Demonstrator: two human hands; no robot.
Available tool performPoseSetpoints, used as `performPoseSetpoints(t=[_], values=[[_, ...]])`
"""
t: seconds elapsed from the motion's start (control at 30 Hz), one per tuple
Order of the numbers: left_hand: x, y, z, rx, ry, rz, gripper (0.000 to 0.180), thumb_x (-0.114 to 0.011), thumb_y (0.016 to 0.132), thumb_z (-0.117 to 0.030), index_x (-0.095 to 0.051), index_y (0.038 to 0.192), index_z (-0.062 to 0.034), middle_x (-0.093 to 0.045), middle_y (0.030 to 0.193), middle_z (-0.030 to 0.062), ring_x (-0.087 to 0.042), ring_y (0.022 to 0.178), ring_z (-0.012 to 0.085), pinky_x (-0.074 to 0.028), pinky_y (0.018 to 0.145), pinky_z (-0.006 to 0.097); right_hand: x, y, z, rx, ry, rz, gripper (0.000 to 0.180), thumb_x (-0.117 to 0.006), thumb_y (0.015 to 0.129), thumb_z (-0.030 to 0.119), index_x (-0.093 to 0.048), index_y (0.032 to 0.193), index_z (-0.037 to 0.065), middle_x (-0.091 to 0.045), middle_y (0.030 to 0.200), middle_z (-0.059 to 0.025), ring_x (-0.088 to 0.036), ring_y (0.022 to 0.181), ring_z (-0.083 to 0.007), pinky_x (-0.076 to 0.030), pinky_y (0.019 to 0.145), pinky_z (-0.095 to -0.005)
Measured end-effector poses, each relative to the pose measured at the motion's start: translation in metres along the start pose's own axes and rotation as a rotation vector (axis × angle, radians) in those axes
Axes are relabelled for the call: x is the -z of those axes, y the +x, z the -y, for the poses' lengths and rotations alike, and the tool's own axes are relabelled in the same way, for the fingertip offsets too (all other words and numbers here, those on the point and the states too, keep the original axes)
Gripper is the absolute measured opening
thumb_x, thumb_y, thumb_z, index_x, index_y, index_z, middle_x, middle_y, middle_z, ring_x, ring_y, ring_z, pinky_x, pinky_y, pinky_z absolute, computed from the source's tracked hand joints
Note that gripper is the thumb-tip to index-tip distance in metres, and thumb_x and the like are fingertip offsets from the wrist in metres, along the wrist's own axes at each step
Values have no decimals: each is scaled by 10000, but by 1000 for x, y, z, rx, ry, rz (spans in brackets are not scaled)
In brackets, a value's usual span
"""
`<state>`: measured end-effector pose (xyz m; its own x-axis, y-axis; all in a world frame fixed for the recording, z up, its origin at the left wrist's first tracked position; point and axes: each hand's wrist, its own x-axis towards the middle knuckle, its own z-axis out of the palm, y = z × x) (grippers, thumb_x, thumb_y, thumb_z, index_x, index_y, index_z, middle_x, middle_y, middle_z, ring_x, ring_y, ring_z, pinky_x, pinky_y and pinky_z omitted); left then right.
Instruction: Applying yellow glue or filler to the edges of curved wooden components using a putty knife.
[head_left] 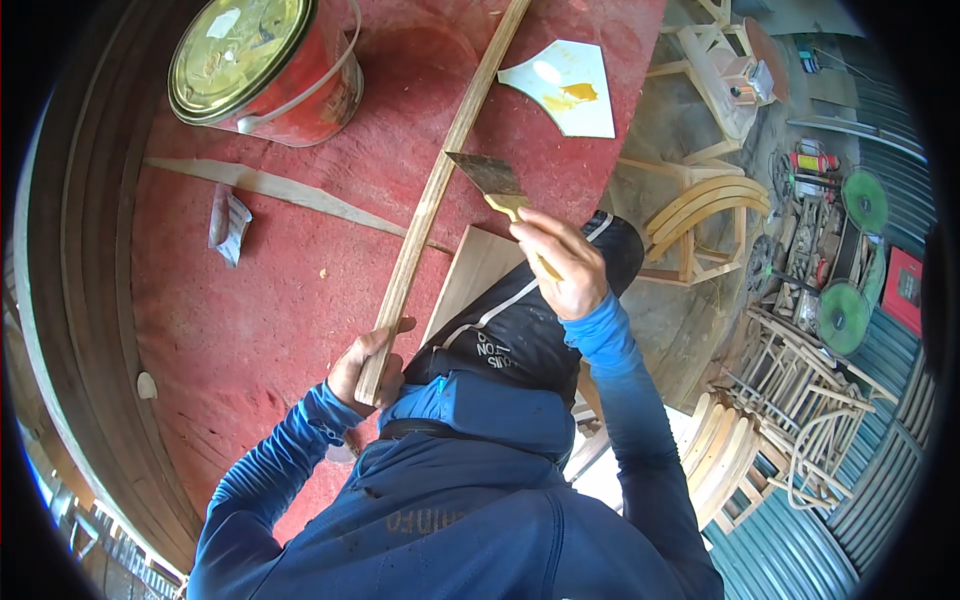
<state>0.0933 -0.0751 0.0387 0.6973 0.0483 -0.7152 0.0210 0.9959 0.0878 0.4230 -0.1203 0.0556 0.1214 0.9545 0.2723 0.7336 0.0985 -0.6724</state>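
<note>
My left hand [370, 365] is closed round the near end of a long, narrow wooden strip [440, 175], which runs up and to the right past the top edge of the view. In my right hand [565, 260] is a putty knife [492, 177] with a yellow handle, gripped with its wide, stained blade pointing up and left. The blade's corner meets the strip's edge or hovers just over it; I cannot tell which. Beyond the knife lies a white, curved-edged board [565, 88] with a smear of yellow-orange paste and a white blob on it.
A red bucket [320, 105] with a yellowish lid stands at the upper left of the red surface [280, 270]. A thin tapered wood piece [290, 192] and a small wrapper [235, 228] lie nearby. Chair frames [790, 420] and green fan wheels [845, 318] crowd the right.
</note>
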Motion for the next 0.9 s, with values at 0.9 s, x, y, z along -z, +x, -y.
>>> performPoseSetpoints(t=[0.9], values=[[0,7,8,-85,151,-56,613,-512,967,-460,-404,1435,-78,-490,524,66,-442,388,186,-365,384,319,11,22,26,5,-166,171,280,-696,836,12,-688,1112,59,-684,1129,-140,-686,996,-315,-569,850,-369]])
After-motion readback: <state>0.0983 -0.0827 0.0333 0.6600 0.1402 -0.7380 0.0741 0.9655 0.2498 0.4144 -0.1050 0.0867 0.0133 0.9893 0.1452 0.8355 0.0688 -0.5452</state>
